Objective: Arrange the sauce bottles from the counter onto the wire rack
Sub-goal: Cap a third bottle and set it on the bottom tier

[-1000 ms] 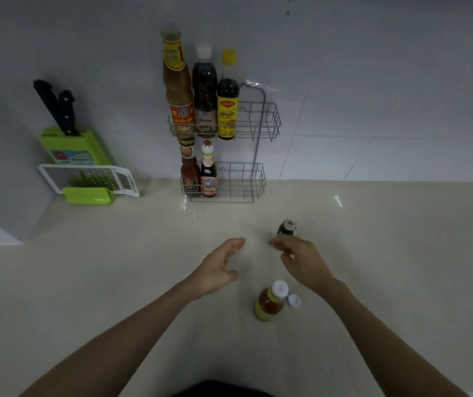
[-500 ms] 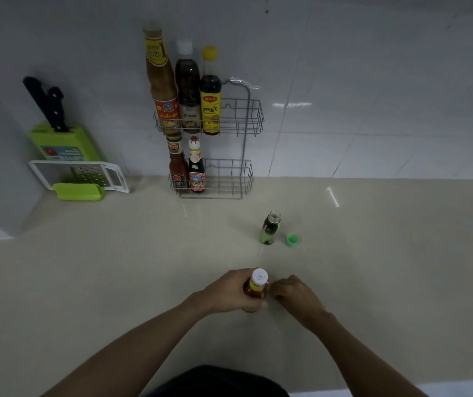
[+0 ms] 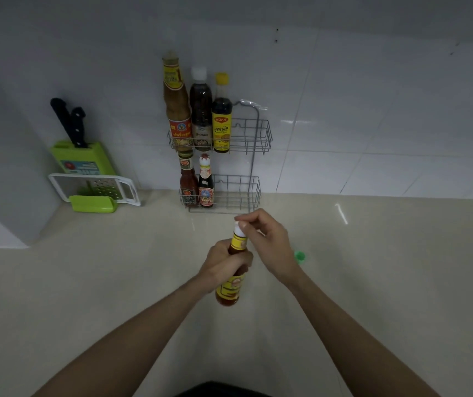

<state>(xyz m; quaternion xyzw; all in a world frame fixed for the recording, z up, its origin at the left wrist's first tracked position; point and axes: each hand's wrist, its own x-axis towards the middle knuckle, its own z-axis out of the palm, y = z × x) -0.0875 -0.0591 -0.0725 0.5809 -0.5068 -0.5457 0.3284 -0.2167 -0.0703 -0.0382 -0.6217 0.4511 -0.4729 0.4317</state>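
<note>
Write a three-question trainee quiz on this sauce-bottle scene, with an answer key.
1. True or false: the wire rack's upper tier holds three bottles.
2. Which hand grips the body of the orange sauce bottle: A) left hand, B) right hand?
3. Fill in: the loose cap on the counter is ____ in colour.

Key: 1 true; 2 A, while the right hand pinches its white cap; 3 green.

Two bare forearms, no sleeves, no rings or watch visible, dark garment at bottom edge
</note>
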